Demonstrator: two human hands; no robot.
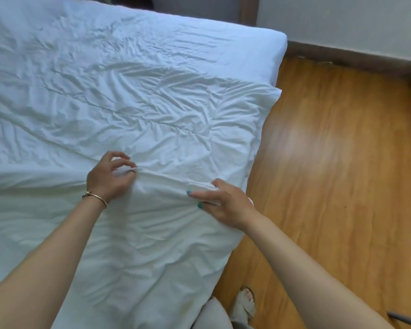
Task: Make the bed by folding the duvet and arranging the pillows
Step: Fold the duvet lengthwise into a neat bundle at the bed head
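White duvet spread wrinkled over bed, filling left and centre of frame. Left hand pinches a raised fold, fingers curled; right hand grips same ridge lower centre.

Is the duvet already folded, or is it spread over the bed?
Spread, wrinkled. The duvet covers the bed; both hands pinch one raised ridge.

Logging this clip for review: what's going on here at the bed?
A person stands at the side of a bed above a wood floor, working a wrinkled white duvet spread over the mattress. The left hand pinches a raised ridge of the fabric; the right hand grips the same ridge nearer the bed's edge. The duvet lies mostly flat, not yet folded. No pillows are in view.
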